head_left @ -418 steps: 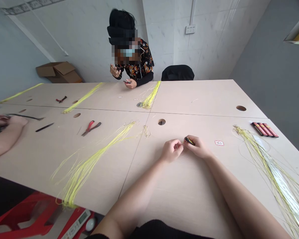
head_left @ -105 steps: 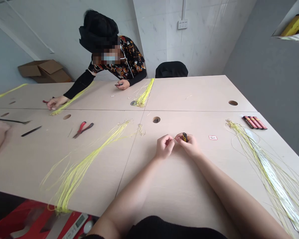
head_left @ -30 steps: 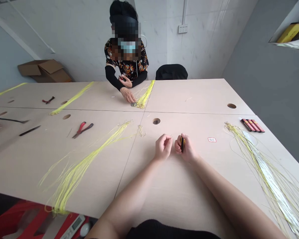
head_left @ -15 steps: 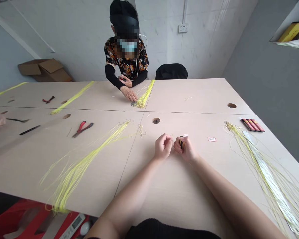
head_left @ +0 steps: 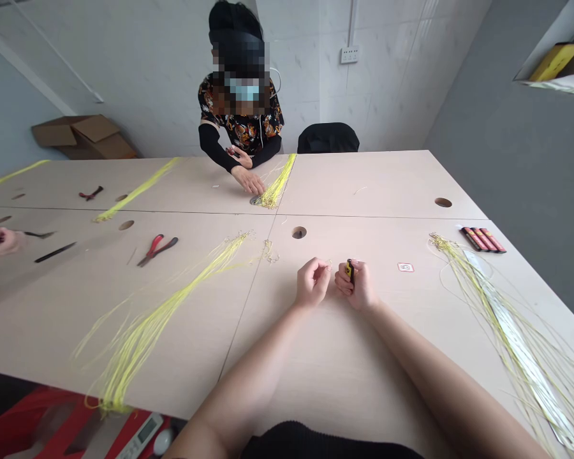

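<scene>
The head camera looks forward and down over the table [head_left: 387, 357].

The small piece in the left hand's [head_left: 314, 282] fingertips is too tiny to identify; the right hand's [head_left: 355, 284] fingers partly hide the lighter [head_left: 349, 271].

Bare left hand [head_left: 312, 280], fingers pinched | bare right hand [head_left: 356, 285] curled, just beside it | both bare forearms angled inward, elbows apart

Pliers [head_left: 157, 250] on table [head_left: 363, 357], left of near cord bundle [head_left: 172, 306]; pen [head_left: 55, 252] farther left. Right side: ruler [head_left: 516, 338] under another cord bundle [head_left: 488, 293], lighters [head_left: 483, 240] just beyond. Chair [head_left: 328, 138] behind table's far edge; carton [head_left: 88, 137] behind, far left.
</scene>
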The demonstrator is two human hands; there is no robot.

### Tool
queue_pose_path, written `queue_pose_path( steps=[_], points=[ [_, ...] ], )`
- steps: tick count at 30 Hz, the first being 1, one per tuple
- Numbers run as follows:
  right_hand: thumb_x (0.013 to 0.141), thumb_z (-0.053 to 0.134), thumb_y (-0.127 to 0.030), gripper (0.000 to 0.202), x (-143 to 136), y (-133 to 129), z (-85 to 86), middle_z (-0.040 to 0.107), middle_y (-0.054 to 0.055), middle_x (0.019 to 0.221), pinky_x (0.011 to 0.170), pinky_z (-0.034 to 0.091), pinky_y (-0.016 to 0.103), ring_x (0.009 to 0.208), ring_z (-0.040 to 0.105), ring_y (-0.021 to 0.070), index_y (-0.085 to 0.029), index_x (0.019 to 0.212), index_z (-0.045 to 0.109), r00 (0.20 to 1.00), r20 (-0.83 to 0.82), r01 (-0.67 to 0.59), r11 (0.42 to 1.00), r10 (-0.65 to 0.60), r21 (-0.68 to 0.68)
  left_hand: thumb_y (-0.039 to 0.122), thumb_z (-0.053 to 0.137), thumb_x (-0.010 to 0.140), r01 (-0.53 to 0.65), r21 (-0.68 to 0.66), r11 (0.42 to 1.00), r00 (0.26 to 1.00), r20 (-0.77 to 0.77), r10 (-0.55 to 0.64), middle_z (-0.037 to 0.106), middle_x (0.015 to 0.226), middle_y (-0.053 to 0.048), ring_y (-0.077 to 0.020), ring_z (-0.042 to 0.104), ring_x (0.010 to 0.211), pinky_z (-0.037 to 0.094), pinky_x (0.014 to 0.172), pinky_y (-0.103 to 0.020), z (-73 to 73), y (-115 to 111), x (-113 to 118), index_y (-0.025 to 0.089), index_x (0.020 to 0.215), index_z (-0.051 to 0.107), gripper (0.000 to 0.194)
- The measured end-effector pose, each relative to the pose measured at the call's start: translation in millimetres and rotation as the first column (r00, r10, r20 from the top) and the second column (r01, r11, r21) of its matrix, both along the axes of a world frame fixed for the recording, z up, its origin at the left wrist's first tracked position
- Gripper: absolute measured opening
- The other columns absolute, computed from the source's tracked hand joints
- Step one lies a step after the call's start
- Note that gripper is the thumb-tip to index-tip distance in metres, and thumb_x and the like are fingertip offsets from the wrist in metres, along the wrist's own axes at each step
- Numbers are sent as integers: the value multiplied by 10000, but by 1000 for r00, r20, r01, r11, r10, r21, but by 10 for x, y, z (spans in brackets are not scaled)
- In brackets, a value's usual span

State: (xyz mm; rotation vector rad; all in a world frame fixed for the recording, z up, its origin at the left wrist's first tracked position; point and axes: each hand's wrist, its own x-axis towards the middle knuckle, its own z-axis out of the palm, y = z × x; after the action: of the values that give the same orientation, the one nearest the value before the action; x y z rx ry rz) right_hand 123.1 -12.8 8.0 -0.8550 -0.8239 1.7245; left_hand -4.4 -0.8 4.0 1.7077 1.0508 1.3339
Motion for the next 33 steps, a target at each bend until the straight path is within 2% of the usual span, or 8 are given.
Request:
queue_pose_path(
  steps=[8, 17, 24, 33],
  points=[
    [661, 390, -534, 383, -22, -17, -13, 149, -60, 384, 390, 118, 234, 361, 106, 70, -223, 495, 241, 998, 64, 24, 1000, -25, 19, 318, 514, 845, 3, 13, 1000, 1000, -6, -3, 375, 528, 50, -77, 331, 490, 271, 495, -216, -1, -4, -1, 171, 624, 453, 272],
    [654, 389, -543, 388, 0, -3, -42, 153, -62, 380, 384, 121, 227, 355, 114, 66, -219, 502, 241, 997, 68, -20, 1000, 20, -3, 269, 506, 861, 25, 73, 997, 1000, 1, -25, 386, 547, 49, -68, 335, 494, 265, 483, -200, -21, -31, 10, 165, 644, 461, 245],
    [655, 385, -446, 322, -20, -14, -83, 164, -54, 383, 399, 122, 244, 364, 121, 62, -209, 468, 274, 996, 91, -8, 1000, 6, 20, 282, 510, 868, 22, 76, 997, 1000, 8, -22, 394, 543, 49, -65, 345, 490, 278, 484, -194, -21, -31, 13, 163, 648, 468, 253],
    [670, 400, -467, 340, 2, -11, -131, 168, -60, 390, 405, 116, 247, 366, 121, 59, -206, 485, 288, 997, 75, -39, 999, 36, 35, 309, 506, 872, 17, 68, 998, 1000, -2, -17, 406, 545, 46, -67, 358, 494, 286, 487, -196, -32, -25, 17, 161, 652, 482, 266]
  ],
)
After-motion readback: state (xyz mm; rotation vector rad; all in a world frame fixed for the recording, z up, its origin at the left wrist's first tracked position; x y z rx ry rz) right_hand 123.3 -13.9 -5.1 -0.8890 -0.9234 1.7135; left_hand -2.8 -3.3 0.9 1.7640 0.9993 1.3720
